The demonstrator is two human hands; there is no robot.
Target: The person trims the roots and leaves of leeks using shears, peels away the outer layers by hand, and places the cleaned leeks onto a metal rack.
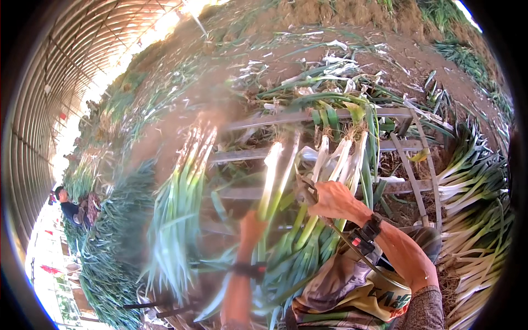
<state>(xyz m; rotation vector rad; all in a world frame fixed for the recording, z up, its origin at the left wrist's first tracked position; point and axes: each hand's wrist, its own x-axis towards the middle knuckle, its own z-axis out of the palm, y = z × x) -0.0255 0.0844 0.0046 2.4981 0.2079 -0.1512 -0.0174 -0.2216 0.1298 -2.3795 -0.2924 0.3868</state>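
Note:
My left hand point(252, 231), blurred, is closed around the green lower part of large green onions point(271, 165), whose white shanks and roots point away from me. My right hand point(339, 201) grips a metal air blow gun point(306, 189); a thin hose point(350, 245) runs from it back past my wrist. The nozzle is close to the white shanks. Under and beside my right hand, several more green onions point(340, 159) with pale shanks lie on a slatted rack point(241, 155). To the left, a bundle of soil-stained green onions point(181, 194) rests with its leaves towards me.
A pile of white-shanked onions point(466, 198) lies at the right. At the left is a large heap of green onions point(111, 243), with a person point(76, 210) beyond it. Peeled leaves point(338, 70) litter the soil past the rack. A ribbed arched roof point(45, 90) rises at the left.

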